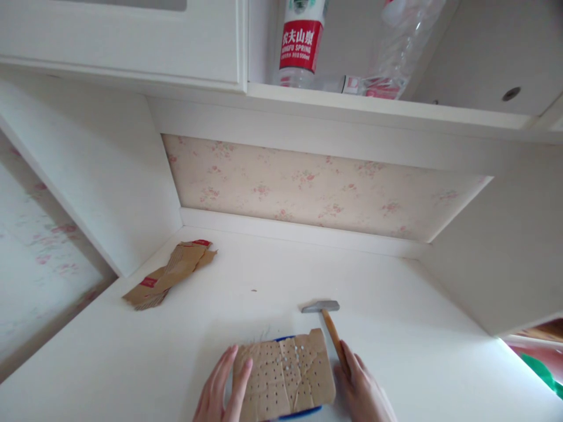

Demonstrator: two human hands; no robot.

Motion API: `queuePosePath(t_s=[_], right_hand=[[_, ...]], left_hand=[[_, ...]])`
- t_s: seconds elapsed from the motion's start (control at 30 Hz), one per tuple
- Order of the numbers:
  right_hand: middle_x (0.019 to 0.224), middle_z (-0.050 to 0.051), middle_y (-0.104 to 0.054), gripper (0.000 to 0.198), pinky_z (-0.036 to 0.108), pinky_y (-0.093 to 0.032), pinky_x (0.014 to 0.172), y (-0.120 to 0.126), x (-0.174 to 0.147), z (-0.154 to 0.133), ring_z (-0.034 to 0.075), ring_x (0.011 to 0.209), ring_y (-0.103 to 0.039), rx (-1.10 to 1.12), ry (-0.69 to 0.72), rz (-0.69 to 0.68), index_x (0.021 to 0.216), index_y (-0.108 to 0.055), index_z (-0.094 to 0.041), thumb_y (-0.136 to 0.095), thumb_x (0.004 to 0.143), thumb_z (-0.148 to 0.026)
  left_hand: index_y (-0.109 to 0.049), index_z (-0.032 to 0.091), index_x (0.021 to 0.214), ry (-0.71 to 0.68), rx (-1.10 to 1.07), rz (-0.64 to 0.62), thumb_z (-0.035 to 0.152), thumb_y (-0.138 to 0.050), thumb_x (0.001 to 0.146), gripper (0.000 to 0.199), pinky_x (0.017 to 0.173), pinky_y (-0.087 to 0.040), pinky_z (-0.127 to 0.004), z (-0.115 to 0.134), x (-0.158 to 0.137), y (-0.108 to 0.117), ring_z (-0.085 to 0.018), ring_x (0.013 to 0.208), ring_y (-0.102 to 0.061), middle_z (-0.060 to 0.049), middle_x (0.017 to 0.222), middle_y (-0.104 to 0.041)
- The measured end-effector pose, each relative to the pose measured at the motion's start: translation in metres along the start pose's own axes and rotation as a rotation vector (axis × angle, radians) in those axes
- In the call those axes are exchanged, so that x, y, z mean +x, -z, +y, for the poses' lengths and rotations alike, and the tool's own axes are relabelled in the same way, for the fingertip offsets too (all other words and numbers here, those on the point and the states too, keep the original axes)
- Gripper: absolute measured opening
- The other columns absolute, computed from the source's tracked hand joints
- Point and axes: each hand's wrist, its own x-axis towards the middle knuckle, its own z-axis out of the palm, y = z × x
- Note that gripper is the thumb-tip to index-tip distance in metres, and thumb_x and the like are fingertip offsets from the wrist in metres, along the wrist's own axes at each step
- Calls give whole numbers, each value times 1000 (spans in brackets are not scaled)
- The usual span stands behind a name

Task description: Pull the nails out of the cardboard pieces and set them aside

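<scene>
- The right hand is closed around the wooden handle of a hammer; the hammer's grey head lies toward the counter's far edge.
- The left hand is spread, thumb and fingers apart: the thumb lies on top of a piece of cardboard, and the fingers are along its left edge.
- The cardboard lies on the near part of the counter, between the two hands, creased and dotted with rows of small holes.
- Small grey round bits sit on the upper middle part of the cardboard.
- Something blue shows under the cardboard at its far and near edges; its full shape is hidden.
- A torn strip of brown cardboard with red patches lies along the counter's left edge, near the far left corner.
- A small dark speck lies on the counter between that strip and the hammer head.
- Above the counter, a shelf carries an upright bottle with a red label and a clear bottle tilted to its right.
</scene>
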Motion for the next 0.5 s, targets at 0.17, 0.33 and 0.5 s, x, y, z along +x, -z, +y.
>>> queuePosePath(t_s=[0.17,0.33,0.5], right_hand=[[138,21,-57,54,39,-52,89,-4,1,-1,30,115,-65,-61,-17,18,145,-33,-9,-18,98,-30],[133,17,-57,47,36,-55,64,-9,-3,-11,25,81,-74,-173,2,90,141,-38,-17,-23,96,-19],[127,15,-58,55,31,-54,71,-14,-6,-14,25,100,-67,-152,42,164,137,-45,-21,-37,84,-4]], left_hand=[[-18,24,155,-82,-16,-84,30,-80,74,103,93,-55,-48,-13,14,0,-38,125,-53,-20,145,-45],[-18,26,155,20,-135,-98,22,-79,73,103,98,-52,-50,-10,25,-10,-37,128,-51,-18,147,-44],[-17,24,155,37,-187,-165,20,-78,72,102,100,-50,-50,-8,34,-17,-37,131,-48,-19,150,-39]])
